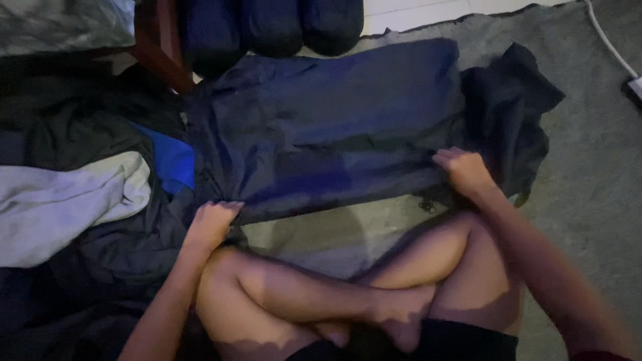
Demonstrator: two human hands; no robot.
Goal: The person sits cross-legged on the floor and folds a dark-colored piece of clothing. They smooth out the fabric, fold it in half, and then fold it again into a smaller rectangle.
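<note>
- Head view shows a person sitting cross-legged on a grey carpet point(588, 167), looking down at a dark blue jacket point(321, 127) spread flat in front of the knees.
- Left hand point(212, 224) has its fingers curled closed over the jacket's near edge on that side.
- Right hand point(463, 170) grips the same edge further along, fingers bent down into the fabric.
- A pale grey garment point(60, 200) lies on a heap of dark clothes beside the left hand.
- A white cable point(612, 47) runs across the carpet's far corner.

The dark navy nylon jacket point(321, 127) before me is plain, unpatterned. Beside it lie a pale grey fleece garment point(60, 200) and a bright blue cloth point(175, 164), on grey carpet point(588, 167).
</note>
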